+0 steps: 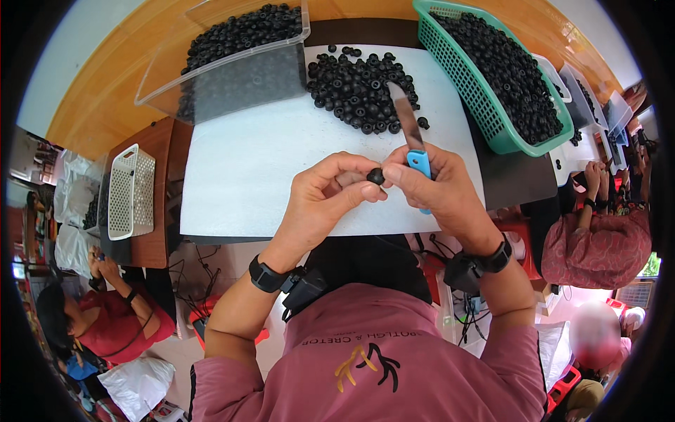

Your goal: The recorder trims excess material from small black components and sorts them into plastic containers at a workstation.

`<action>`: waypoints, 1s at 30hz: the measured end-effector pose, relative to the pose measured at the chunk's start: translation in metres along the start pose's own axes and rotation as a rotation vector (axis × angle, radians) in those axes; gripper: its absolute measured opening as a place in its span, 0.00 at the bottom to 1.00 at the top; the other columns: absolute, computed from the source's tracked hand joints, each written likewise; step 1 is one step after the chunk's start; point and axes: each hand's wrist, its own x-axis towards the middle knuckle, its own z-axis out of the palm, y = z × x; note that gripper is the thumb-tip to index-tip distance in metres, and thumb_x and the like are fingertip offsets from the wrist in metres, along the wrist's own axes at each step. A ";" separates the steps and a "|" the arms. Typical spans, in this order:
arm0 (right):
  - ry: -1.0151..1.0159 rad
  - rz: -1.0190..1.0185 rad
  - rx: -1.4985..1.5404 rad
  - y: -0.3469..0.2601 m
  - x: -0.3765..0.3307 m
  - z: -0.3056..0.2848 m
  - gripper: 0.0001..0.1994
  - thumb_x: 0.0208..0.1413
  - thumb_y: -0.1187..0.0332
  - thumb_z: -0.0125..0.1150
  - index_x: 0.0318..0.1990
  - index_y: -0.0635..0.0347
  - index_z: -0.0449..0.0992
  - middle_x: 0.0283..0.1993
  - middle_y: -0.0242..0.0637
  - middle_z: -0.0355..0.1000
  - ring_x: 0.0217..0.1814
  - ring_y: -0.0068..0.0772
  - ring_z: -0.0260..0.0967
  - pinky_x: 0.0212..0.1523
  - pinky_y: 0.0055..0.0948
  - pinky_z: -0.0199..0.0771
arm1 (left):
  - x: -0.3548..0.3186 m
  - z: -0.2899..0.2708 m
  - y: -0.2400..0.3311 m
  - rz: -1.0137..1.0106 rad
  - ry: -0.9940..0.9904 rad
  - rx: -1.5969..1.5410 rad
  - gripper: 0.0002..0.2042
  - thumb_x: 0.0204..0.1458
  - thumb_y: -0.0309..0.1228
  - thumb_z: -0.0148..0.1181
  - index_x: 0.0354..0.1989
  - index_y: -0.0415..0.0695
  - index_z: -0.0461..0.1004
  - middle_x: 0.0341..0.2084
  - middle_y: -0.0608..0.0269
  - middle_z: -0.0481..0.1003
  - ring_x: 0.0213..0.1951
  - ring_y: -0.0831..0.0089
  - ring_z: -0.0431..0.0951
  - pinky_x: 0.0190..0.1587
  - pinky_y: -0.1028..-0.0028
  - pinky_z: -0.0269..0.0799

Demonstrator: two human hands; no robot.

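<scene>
Head view: the left hand [325, 193] pinches a small black bead [376, 176] between thumb and fingertips, held above the near edge of the white mat [246, 169]; the right hand [439, 190] touches the bead from the right, its fingers closed round a knife [411, 137] with a blue handle; the blade's long axis runs near to far, tip pointing away towards the loose pile of beads [362, 88] – so the bead sits just left of the handle, below the blade; the bead is round, no axis to tell; a clear tub [232, 67] stands far left, a green basket [485, 105] far right
</scene>
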 end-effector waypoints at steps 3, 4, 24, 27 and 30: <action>0.040 -0.325 -0.187 0.015 0.000 -0.001 0.11 0.58 0.63 0.60 0.40 0.63 0.76 0.31 0.28 0.72 0.27 0.21 0.66 0.26 0.24 0.65 | 0.001 -0.001 -0.002 -0.035 0.028 0.012 0.11 0.55 0.20 0.58 0.46 0.35 0.71 0.38 0.58 0.76 0.41 0.71 0.79 0.44 0.74 0.75; 0.042 -0.325 -0.188 0.014 -0.003 -0.002 0.11 0.58 0.63 0.60 0.40 0.63 0.76 0.31 0.28 0.72 0.27 0.21 0.66 0.26 0.24 0.65 | 0.001 0.000 -0.003 -0.032 0.045 0.004 0.11 0.55 0.21 0.58 0.47 0.35 0.71 0.37 0.58 0.77 0.40 0.71 0.79 0.43 0.74 0.75; 0.104 -0.617 -0.858 0.019 -0.007 -0.008 0.12 0.52 0.62 0.66 0.38 0.58 0.75 0.28 0.37 0.70 0.25 0.41 0.69 0.25 0.34 0.67 | 0.001 0.000 -0.004 -0.031 0.039 0.013 0.13 0.57 0.25 0.57 0.50 0.35 0.69 0.40 0.55 0.77 0.40 0.72 0.78 0.45 0.74 0.75; 0.098 -0.619 -0.843 0.019 -0.007 -0.009 0.12 0.52 0.62 0.66 0.37 0.59 0.76 0.28 0.37 0.70 0.25 0.41 0.69 0.25 0.34 0.66 | 0.002 -0.001 -0.005 0.005 0.033 0.033 0.13 0.57 0.25 0.57 0.50 0.35 0.68 0.41 0.55 0.76 0.40 0.72 0.78 0.45 0.74 0.75; 0.087 -0.605 -0.801 0.017 -0.006 -0.007 0.11 0.52 0.62 0.66 0.37 0.59 0.76 0.28 0.38 0.70 0.25 0.41 0.69 0.25 0.34 0.66 | 0.003 -0.001 -0.001 0.027 0.021 0.053 0.13 0.58 0.24 0.57 0.50 0.36 0.69 0.41 0.55 0.76 0.40 0.72 0.78 0.45 0.74 0.75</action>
